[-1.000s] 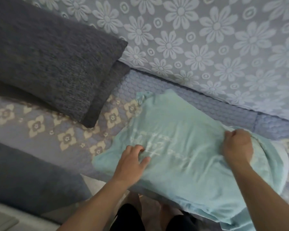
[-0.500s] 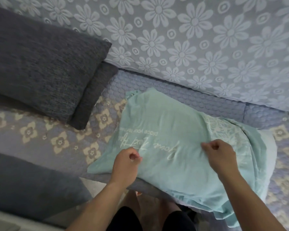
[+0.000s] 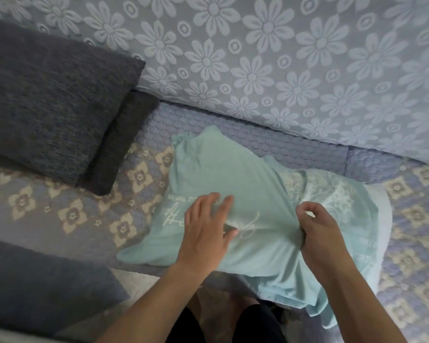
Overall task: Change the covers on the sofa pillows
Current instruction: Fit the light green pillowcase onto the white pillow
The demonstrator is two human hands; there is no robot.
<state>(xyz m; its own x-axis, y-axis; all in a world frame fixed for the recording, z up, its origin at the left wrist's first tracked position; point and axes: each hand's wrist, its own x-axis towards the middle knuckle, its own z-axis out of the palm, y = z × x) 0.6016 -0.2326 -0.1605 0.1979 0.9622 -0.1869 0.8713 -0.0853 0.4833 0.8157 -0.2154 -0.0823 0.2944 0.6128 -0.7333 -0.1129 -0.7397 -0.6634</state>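
Observation:
A mint-green pillow cover (image 3: pixel 223 174) with pale script lettering lies crumpled on the sofa seat, partly pulled over a white pillow (image 3: pixel 384 219) whose right end sticks out. My left hand (image 3: pixel 206 231) rests flat on the cover's lettered part, fingers spread. To its right, my right hand (image 3: pixel 320 233) pinches a bunched fold of the cover where the plain side meets a patterned side.
A large dark grey cushion (image 3: pixel 50 95) leans at the back left, with a second dark cushion (image 3: pixel 124 139) under it. The floral throw (image 3: pixel 282 58) covers the sofa back. Another grey cushion (image 3: pixel 35 288) lies at the near left. My legs stand at the seat's front edge.
My left hand has opened from a fist and now lies flat on the cover. My right hand has gathered the cover further left, bunching it and baring more of the patterned side.

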